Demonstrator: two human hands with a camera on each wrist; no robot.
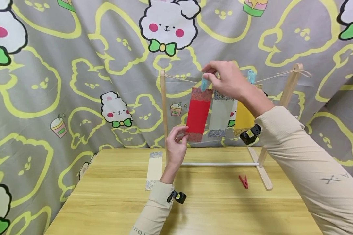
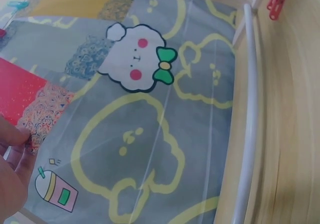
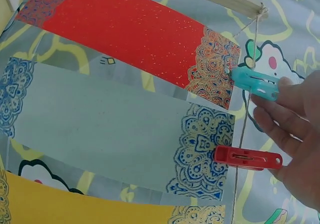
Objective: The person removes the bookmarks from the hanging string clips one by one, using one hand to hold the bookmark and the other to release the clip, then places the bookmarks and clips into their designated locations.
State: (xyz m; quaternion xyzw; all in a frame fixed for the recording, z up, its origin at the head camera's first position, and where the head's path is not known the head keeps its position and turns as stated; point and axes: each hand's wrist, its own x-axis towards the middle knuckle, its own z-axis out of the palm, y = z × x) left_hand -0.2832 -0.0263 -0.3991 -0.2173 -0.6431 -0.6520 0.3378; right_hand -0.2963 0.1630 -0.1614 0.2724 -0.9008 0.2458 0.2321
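at the cord [image 1: 273, 77], our right grip [image 1: 227, 76] pinches a blue clothespin [image 1: 204, 84] atop the red card [image 1: 198, 112]; our left grip [image 1: 176, 143] pinches its lower edge; we judge it light, bendable, easily creased, best held by the edges

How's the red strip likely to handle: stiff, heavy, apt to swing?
The red strip will likely be fairly stiff, like card: its top edge runs straight either side of the blue clothespin. It looks thin, so probably light. It may swing if the left hand lets go, since the blue clothespin grips just that top edge.
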